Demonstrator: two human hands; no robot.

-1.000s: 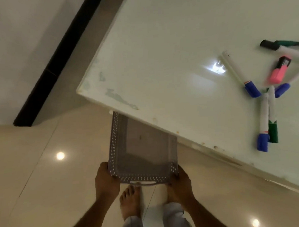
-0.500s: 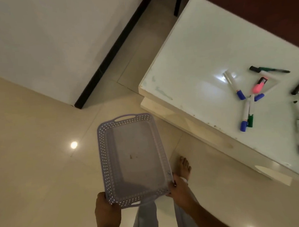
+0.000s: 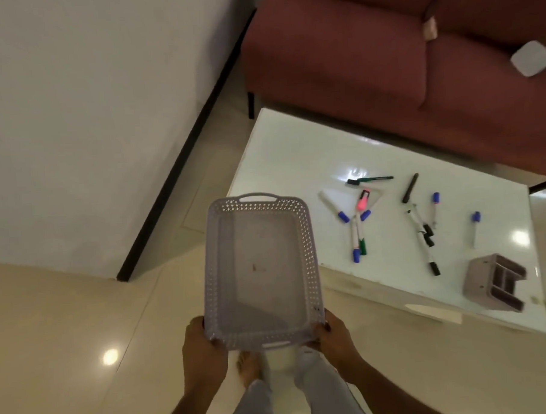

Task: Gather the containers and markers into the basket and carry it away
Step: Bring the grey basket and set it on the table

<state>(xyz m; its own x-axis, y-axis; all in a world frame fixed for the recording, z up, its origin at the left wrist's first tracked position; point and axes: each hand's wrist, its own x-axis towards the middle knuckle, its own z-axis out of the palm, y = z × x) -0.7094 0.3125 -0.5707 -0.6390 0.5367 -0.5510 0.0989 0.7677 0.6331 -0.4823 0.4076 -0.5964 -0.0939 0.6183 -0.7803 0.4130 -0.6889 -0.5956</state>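
I hold an empty lilac perforated basket [image 3: 256, 207] in the air in front of me, above the floor, just left of the low white table [image 3: 281, 150]. My left hand [image 3: 201, 354] grips its near left corner and my right hand [image 3: 335, 337] grips its near right corner. Several markers lie scattered on the table: blue-capped ones [image 3: 332, 207], a pink highlighter [image 3: 362, 200], a green pen [image 3: 370, 179], a black marker [image 3: 410, 188] and black-capped ones [image 3: 425, 247]. A mauve compartmented container [image 3: 494, 286] lies on its side at the table's near right corner.
A maroon sofa [image 3: 336, 47] stands behind the table, with a white object [image 3: 532, 58] on its seat. A white wall with black skirting [image 3: 182, 160] runs along the left. My bare feet and pale trousers [image 3: 307, 380] are on the glossy tiled floor.
The basket has come out from under the table and risen to chest height. My view has lifted, so the whole table, the container and the sofa now show.
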